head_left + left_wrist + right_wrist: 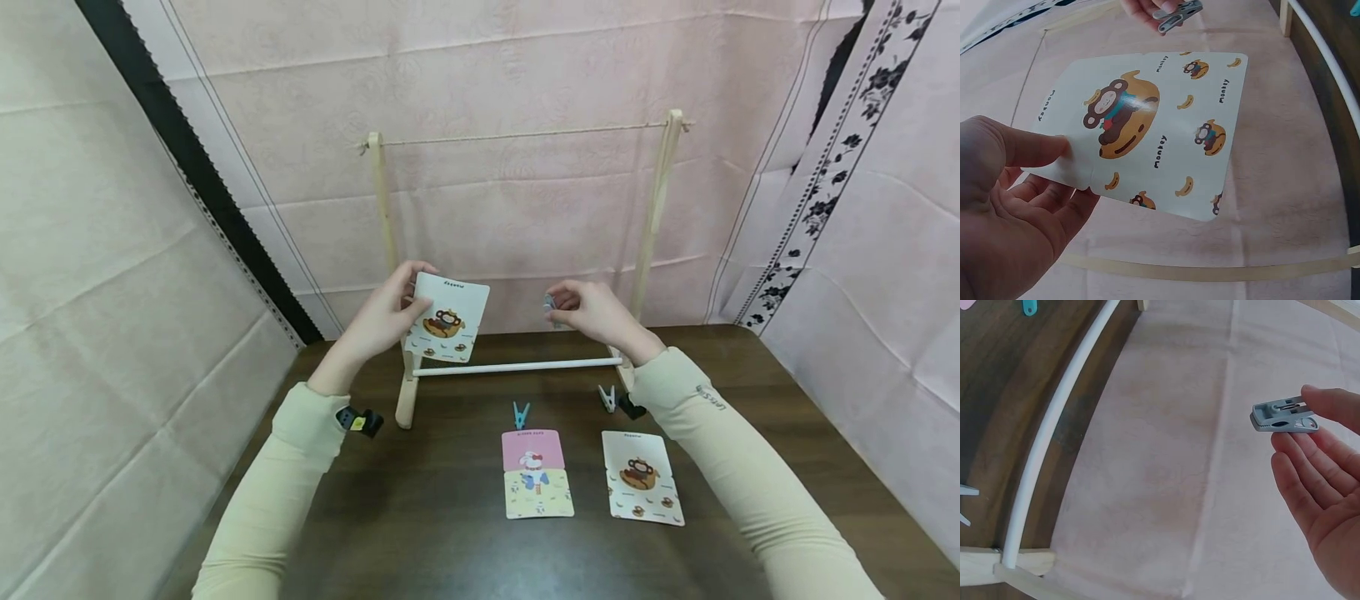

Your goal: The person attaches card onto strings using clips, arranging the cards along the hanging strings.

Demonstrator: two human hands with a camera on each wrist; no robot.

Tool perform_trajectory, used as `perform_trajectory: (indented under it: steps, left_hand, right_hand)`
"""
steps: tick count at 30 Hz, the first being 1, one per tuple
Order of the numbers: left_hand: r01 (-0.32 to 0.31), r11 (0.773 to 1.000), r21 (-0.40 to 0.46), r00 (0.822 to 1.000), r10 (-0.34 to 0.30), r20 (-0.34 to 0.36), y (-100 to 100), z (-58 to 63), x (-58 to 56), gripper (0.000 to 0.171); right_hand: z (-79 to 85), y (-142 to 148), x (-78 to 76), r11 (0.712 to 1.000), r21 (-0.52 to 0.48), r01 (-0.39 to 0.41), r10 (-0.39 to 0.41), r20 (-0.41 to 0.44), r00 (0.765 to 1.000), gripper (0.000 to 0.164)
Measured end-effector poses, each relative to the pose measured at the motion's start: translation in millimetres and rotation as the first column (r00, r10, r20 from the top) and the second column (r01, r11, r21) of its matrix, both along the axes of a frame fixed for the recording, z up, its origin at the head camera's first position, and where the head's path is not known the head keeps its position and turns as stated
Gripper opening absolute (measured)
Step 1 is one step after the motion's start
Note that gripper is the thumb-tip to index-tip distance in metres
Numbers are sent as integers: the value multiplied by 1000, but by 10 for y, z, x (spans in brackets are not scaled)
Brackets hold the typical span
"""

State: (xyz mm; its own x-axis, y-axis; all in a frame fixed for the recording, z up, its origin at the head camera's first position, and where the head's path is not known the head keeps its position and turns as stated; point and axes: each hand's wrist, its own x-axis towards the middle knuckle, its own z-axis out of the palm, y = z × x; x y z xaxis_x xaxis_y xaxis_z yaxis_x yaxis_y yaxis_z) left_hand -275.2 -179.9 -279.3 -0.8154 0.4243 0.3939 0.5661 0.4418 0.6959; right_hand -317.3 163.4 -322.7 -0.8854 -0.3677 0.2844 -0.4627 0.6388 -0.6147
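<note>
My left hand (387, 310) pinches a white monkey card (447, 320) by its edge, thumb on the printed face and fingers behind. In the left wrist view the card (1147, 134) shows a monkey on a banana. A grey clothespin (1284, 415) sits between the thumb and fingertips of my right hand (592, 310), to the right of the card and apart from it. Both hands are raised in front of a wooden rack (649, 225), below the string (517, 136) stretched between its two posts.
On the dark table (420, 517) lie a pink and yellow card (537, 492) with a blue clothespin (521, 414) at its top, and a second monkey card (630, 500) with a pale clothespin (607, 399) above it. A white rod (517, 366) joins the rack's feet. Pale cloth (517, 67) hangs behind.
</note>
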Motion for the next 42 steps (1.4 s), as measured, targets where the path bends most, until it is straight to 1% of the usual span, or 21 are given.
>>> perform_trajectory:
  steps: [6, 11, 18, 24, 26, 29, 34, 37, 42]
  left_hand:
    - [2, 999, 37, 1000, -1, -24, 15, 112, 13, 37]
    - [-19, 998, 60, 999, 21, -31, 76, 205, 22, 37]
    - [-66, 993, 102, 995, 74, -71, 254, 368, -18, 36]
    - [-86, 982, 168, 991, 102, -87, 403, 499, -34, 33]
    - [-83, 978, 193, 991, 102, -92, 454, 538, -36, 32]
    - [-73, 971, 229, 992, 94, -80, 545, 601, -38, 31]
    - [-80, 959, 271, 994, 98, -53, 686, 693, -55, 31]
    - [-75, 953, 294, 994, 96, -58, 752, 734, -62, 31]
    - [-52, 942, 332, 995, 76, -61, 845, 801, -65, 31]
  right_hand:
    - [61, -13, 6, 1000, 0, -17, 17, -31, 999, 37]
    - [85, -23, 9, 1000, -7, -26, 26, -23, 999, 36]
    - [98, 21, 25, 1000, -23, 1, -2, -19, 1000, 37]
    - [73, 32, 18, 1000, -14, -9, 9, -18, 1000, 40]
    - [58, 36, 17, 1000, -20, -8, 8, -13, 1000, 40]
    - [31, 63, 1, 1000, -21, -1, 1, -9, 1000, 41]
    - [-2, 107, -15, 1000, -21, 5, -6, -20, 1000, 41]
    - [0, 126, -5, 1000, -19, 10, -11, -21, 1000, 42]
    - [13, 162, 3, 1000, -11, 23, -23, -17, 1000, 41]
